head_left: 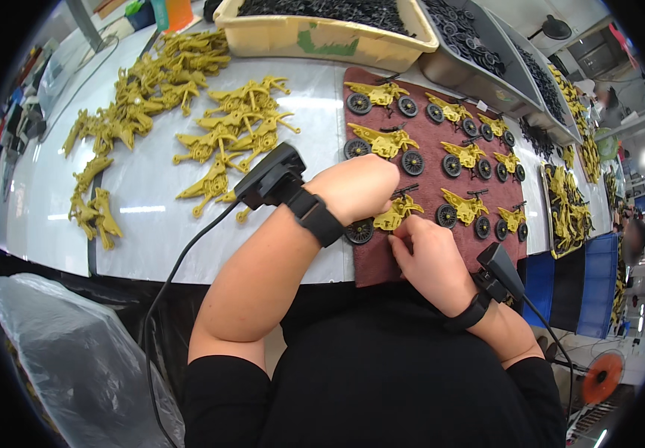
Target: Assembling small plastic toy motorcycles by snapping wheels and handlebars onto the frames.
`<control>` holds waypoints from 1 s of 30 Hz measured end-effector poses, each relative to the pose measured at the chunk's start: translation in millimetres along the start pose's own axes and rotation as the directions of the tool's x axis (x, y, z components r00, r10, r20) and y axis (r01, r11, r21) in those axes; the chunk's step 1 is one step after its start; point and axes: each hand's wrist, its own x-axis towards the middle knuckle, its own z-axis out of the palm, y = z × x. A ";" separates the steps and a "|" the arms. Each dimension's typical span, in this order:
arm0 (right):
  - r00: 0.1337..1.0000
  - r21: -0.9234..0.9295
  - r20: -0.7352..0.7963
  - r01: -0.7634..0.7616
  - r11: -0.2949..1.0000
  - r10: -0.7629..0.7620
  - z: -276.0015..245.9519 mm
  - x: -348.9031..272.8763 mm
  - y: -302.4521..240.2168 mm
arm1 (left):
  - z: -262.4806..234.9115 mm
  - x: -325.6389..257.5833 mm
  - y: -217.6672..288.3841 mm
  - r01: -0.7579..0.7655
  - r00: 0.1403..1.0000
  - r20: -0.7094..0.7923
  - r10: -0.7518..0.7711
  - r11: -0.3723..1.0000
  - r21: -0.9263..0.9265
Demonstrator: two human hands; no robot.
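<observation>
A yellow toy motorcycle body [391,217] with black handlebars lies at the near left of a dark red cloth [421,196], between my two hands. My left hand [359,187] is curled over its far left side, and its fingertips are hidden behind the fist. Below that hand a black spoked wheel [359,232] shows at the body's left end. Thumb and fingers of my right hand [436,257] pinch at the near edge of the same body. Several more yellow toy motorcycles [383,140] with black wheels lie in rows on the cloth.
Yellow toy bodies are spread over the white table [285,246], with a bigger pile [143,97] at the far left. Across the back stand a cream bin [330,46] and a grey bin [479,84] of black parts. A yellow-filled tray [553,246] stands right. Cables trail from both wrist devices.
</observation>
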 end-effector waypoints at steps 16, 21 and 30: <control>0.929 0.273 -0.269 0.327 0.905 -0.255 -37.7 2.1 32.4 | -9.5 15.0 42.3 0.015 0.982 0.157 0.106 0.785 -0.619; 0.916 0.312 -0.325 0.339 0.887 -0.235 -36.2 5.6 49.0 | 2.3 18.3 37.8 -0.143 0.969 0.062 0.237 0.754 -0.641; 0.989 0.878 0.040 -0.104 0.467 0.145 -55.2 -0.1 55.9 | 2.9 17.5 35.7 0.204 0.947 0.265 0.180 0.297 -0.933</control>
